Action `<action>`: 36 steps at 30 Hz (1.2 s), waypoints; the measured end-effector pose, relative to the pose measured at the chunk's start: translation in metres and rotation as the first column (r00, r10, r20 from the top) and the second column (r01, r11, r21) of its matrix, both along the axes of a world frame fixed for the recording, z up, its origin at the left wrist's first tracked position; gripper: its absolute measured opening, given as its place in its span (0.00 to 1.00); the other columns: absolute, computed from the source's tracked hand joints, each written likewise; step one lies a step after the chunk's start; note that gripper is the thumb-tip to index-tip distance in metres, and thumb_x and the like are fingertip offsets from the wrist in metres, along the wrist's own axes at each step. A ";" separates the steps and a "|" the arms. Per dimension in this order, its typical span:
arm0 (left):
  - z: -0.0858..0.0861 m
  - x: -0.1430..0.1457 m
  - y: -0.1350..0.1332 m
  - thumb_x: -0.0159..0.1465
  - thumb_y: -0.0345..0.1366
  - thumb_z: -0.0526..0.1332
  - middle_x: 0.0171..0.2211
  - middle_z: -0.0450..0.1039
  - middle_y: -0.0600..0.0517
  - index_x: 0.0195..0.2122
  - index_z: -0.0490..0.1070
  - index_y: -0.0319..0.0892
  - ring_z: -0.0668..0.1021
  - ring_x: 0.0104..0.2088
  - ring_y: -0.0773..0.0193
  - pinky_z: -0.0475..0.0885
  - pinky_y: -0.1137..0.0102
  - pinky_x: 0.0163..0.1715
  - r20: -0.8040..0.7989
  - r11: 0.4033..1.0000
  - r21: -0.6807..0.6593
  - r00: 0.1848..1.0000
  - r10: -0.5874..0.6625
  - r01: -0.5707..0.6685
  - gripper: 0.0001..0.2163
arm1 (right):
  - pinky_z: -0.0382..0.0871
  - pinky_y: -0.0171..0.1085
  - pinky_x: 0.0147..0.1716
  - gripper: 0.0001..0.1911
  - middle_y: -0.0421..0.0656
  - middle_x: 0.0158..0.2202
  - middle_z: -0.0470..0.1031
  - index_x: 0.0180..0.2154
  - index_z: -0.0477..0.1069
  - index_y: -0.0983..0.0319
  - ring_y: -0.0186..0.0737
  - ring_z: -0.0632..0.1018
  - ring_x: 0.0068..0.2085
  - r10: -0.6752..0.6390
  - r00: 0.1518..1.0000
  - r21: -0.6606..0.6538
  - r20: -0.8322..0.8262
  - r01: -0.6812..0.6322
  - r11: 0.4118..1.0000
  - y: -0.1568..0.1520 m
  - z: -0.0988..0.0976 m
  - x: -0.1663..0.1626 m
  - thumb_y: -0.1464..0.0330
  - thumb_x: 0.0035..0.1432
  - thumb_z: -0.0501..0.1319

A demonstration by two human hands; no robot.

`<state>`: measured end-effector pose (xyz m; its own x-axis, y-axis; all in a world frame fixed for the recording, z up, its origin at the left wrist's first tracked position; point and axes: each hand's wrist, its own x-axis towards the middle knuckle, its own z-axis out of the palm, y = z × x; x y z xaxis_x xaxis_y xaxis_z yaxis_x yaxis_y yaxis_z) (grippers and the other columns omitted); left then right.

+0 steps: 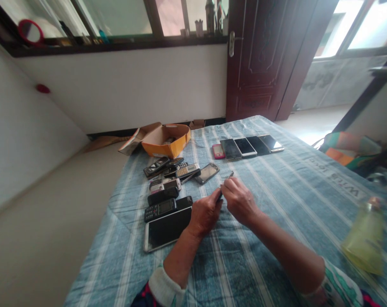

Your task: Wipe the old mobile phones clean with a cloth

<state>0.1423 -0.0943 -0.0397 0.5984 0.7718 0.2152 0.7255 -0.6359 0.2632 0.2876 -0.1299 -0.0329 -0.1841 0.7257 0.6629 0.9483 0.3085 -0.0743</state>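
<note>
My left hand (206, 213) is closed around a dark, narrow object (219, 195), seen edge-on and mostly covered by fingers; its kind is unclear. Against it, my right hand (240, 199) pinches a thin greyish piece (232, 174) whose tip sticks out above the fingers. Beside my left wrist lies a white-framed tablet (168, 230), with a black keypad phone (160, 209) just behind it. Farther back, several old phones lie in a loose pile, among them a silver keypad phone (187, 170). A grey touchscreen phone (208, 173) rests just beyond my hands.
An open orange cardboard box (166, 143) stands at the bed's far left. Several flat phones, including a white one (245, 146), lie in a row with a small pink-edged item (218, 151). A yellow-green translucent bottle (366, 238) is at the right on the striped blue sheet (276, 264).
</note>
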 end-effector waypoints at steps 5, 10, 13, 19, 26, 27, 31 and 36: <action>0.002 0.000 0.000 0.68 0.35 0.53 0.33 0.81 0.49 0.53 0.69 0.44 0.82 0.33 0.59 0.69 0.72 0.29 -0.008 1.000 -0.005 1.000 0.024 -0.024 0.14 | 0.66 0.40 0.38 0.15 0.47 0.33 0.69 0.29 0.71 0.62 0.44 0.68 0.39 0.054 0.998 -0.004 -0.021 -0.054 0.999 -0.004 0.000 -0.008 0.76 0.64 0.50; 0.005 0.002 -0.001 0.66 0.36 0.56 0.33 0.80 0.51 0.52 0.70 0.46 0.81 0.34 0.60 0.69 0.73 0.30 -0.039 1.000 -0.012 0.999 -0.005 0.004 0.14 | 0.66 0.41 0.40 0.15 0.48 0.35 0.70 0.30 0.71 0.62 0.45 0.68 0.41 -0.017 0.999 0.020 -0.049 0.018 1.000 0.007 -0.003 0.012 0.77 0.64 0.50; 0.007 0.002 -0.003 0.67 0.36 0.56 0.33 0.80 0.50 0.53 0.69 0.45 0.81 0.35 0.59 0.69 0.73 0.31 -0.057 1.000 -0.014 0.998 -0.016 0.016 0.14 | 0.68 0.40 0.40 0.16 0.49 0.34 0.70 0.29 0.72 0.62 0.45 0.69 0.41 -0.076 0.995 0.035 -0.062 0.079 0.996 0.015 -0.006 0.030 0.77 0.64 0.50; 0.007 0.001 -0.003 0.67 0.35 0.56 0.35 0.80 0.49 0.54 0.69 0.44 0.81 0.36 0.59 0.70 0.72 0.32 -0.019 0.999 -0.044 1.000 -0.023 0.022 0.15 | 0.70 0.42 0.47 0.16 0.52 0.40 0.72 0.33 0.74 0.64 0.48 0.70 0.50 -0.094 0.993 0.116 -0.071 0.102 0.988 0.020 -0.014 0.036 0.78 0.63 0.49; 0.005 -0.001 0.000 0.67 0.36 0.55 0.35 0.81 0.51 0.54 0.69 0.46 0.82 0.36 0.60 0.71 0.73 0.33 0.053 0.998 -0.062 0.999 0.007 -0.004 0.15 | 0.70 0.47 0.52 0.15 0.54 0.46 0.74 0.39 0.75 0.66 0.50 0.71 0.55 0.045 0.998 0.152 -0.052 -0.037 0.988 0.003 -0.014 0.003 0.77 0.65 0.49; 0.005 -0.001 0.000 0.67 0.37 0.55 0.34 0.81 0.51 0.54 0.69 0.46 0.82 0.36 0.60 0.70 0.73 0.33 0.059 0.998 -0.065 0.998 0.005 -0.001 0.15 | 0.71 0.47 0.52 0.15 0.54 0.46 0.75 0.39 0.75 0.66 0.50 0.71 0.55 0.062 0.997 0.158 -0.051 -0.054 0.986 0.001 -0.013 0.001 0.77 0.65 0.50; 0.003 -0.002 0.001 0.68 0.37 0.53 0.33 0.81 0.50 0.54 0.69 0.43 0.82 0.34 0.60 0.70 0.73 0.32 0.069 0.998 -0.070 0.998 0.005 0.000 0.15 | 0.72 0.47 0.52 0.15 0.55 0.46 0.76 0.39 0.76 0.67 0.51 0.71 0.56 0.119 0.991 0.197 -0.058 -0.106 0.975 -0.002 -0.014 -0.003 0.77 0.65 0.50; 0.000 -0.002 0.002 0.66 0.37 0.56 0.35 0.81 0.50 0.55 0.68 0.46 0.82 0.35 0.60 0.71 0.73 0.33 0.060 0.999 -0.048 0.998 0.009 -0.006 0.16 | 0.71 0.48 0.53 0.17 0.52 0.46 0.76 0.40 0.77 0.65 0.50 0.71 0.57 0.053 0.995 0.197 -0.090 -0.035 0.980 0.008 -0.017 0.014 0.76 0.66 0.48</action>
